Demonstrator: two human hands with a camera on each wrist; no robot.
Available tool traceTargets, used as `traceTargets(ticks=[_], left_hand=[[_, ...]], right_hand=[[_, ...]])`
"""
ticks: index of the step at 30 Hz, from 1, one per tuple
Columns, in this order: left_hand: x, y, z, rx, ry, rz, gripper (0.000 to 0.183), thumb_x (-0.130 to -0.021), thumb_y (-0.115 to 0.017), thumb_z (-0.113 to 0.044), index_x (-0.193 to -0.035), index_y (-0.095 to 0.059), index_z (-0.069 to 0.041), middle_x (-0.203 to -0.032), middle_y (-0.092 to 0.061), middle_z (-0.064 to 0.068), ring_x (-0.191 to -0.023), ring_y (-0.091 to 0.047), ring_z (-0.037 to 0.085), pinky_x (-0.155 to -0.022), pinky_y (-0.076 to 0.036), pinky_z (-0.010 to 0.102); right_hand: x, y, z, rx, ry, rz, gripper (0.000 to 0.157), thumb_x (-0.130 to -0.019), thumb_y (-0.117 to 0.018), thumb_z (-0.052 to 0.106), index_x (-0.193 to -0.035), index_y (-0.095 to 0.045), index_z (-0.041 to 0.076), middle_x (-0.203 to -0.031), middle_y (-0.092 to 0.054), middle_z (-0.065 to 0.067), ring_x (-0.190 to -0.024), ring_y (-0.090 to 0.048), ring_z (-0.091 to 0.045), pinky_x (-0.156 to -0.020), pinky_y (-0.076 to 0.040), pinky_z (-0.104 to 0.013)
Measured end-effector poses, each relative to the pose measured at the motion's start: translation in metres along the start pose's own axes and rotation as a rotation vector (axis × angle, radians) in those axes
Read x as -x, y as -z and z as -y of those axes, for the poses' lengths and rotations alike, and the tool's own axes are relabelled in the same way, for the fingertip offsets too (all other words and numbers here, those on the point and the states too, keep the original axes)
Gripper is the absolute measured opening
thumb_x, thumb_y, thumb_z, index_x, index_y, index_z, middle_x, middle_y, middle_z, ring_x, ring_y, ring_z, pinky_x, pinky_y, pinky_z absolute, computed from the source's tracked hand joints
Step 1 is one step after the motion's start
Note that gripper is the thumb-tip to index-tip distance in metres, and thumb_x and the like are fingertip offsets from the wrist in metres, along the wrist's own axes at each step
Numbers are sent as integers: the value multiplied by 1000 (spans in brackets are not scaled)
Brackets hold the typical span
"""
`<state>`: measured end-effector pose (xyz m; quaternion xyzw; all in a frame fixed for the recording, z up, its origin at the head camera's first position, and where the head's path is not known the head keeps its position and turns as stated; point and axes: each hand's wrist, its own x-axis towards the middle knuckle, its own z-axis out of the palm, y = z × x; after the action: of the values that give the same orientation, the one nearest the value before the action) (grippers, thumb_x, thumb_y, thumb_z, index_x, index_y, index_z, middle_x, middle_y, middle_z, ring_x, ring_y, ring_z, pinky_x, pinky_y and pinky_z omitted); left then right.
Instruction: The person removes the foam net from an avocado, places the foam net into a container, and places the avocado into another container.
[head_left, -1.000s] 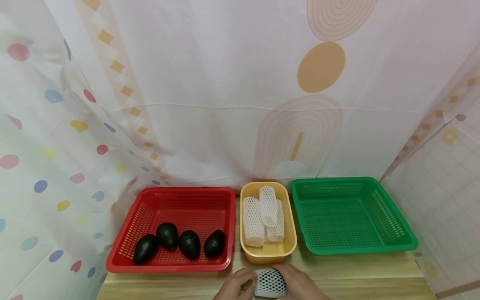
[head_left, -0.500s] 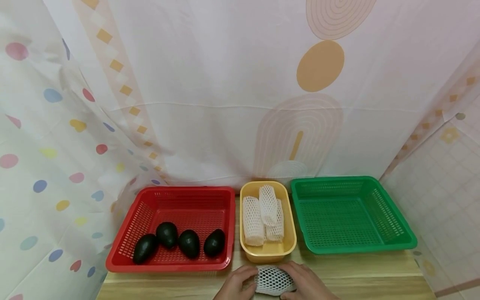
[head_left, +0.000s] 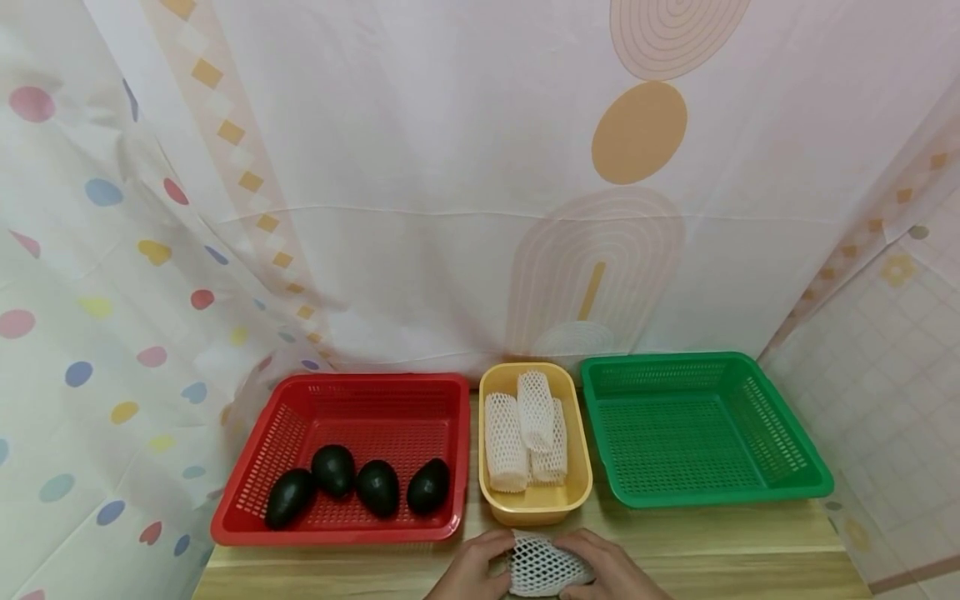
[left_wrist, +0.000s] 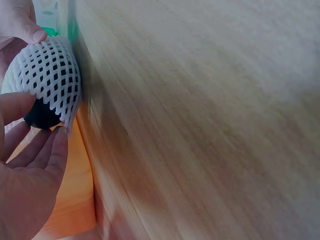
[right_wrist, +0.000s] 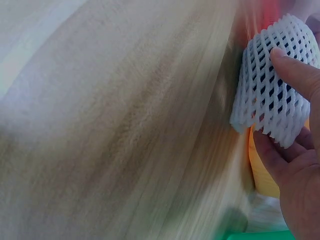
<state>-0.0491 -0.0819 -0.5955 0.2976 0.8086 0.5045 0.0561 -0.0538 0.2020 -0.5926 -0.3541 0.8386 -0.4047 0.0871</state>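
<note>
A dark avocado [left_wrist: 42, 115] sits inside a white foam net sleeve [head_left: 546, 567], low over the wooden table at its near side. Its bare end pokes out of the net on the left. My left hand [head_left: 474, 570] holds that end, fingertips at the sleeve's edge in the left wrist view. With thumb and fingers, my right hand [head_left: 609, 572] grips the sleeve's other end, where the net [right_wrist: 272, 82] reaches past the fruit. Several avocados lie in the red basket [head_left: 386, 379], and folded foam nets [head_left: 507, 442] lie in the yellow container [head_left: 536, 498].
The yellow container stands just beyond my hands, between the red basket on the left and a green basket [head_left: 705, 500] on the right. Wooden tabletop [head_left: 720, 542] shows in front of the baskets. Patterned curtains [head_left: 420, 275] hang behind and at both sides.
My right hand has moved slightly right with the sleeve's right end, so the net is drawn out longer over the avocado. The left hand has barely moved.
</note>
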Motion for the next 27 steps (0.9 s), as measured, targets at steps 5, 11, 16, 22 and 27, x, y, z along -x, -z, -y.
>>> traceTargets(ticks=[5,11,16,22,27], left_hand=[[0,1,0,4,41,30,40,-86,-79,-1,-125,-73,-5,-125,-71,5,-117,-62,10,-97,-53,29],[-1,3,1,-1,74,67,48,-79,-82,1,-126,-71,-2,-126,-69,7,-117,-60,9,-97,-52,28],[0,0,17,19,22,90,53,-79,-88,-7,-129,-70,-2,-125,-69,5,-116,-60,8,-96,-52,27],[2,-15,53,14,6,125,60,-80,-91,-20,-133,-67,-6,-127,-67,-1,-117,-59,7,-97,-51,27],[3,-17,58,-29,2,110,62,-80,-93,-26,-133,-68,-5,-128,-68,3,-119,-60,11,-98,-52,30]], right_hand=[[0,1,-1,-14,2,18,49,-94,-79,32,-134,-67,5,-120,-68,3,-108,-61,-5,-87,-54,-28],[-3,-2,-3,1,45,8,40,-96,-78,26,-128,-70,4,-114,-69,4,-104,-61,-3,-82,-55,-27],[-5,-6,-5,23,79,-24,33,-96,-78,23,-125,-72,6,-111,-69,6,-102,-62,-3,-80,-56,-25],[-4,-9,-5,52,99,-49,24,-97,-77,19,-119,-74,11,-111,-70,9,-101,-65,-5,-81,-58,-27],[-5,-6,-3,72,75,-38,21,-97,-76,15,-118,-75,13,-111,-71,10,-101,-66,-4,-81,-58,-27]])
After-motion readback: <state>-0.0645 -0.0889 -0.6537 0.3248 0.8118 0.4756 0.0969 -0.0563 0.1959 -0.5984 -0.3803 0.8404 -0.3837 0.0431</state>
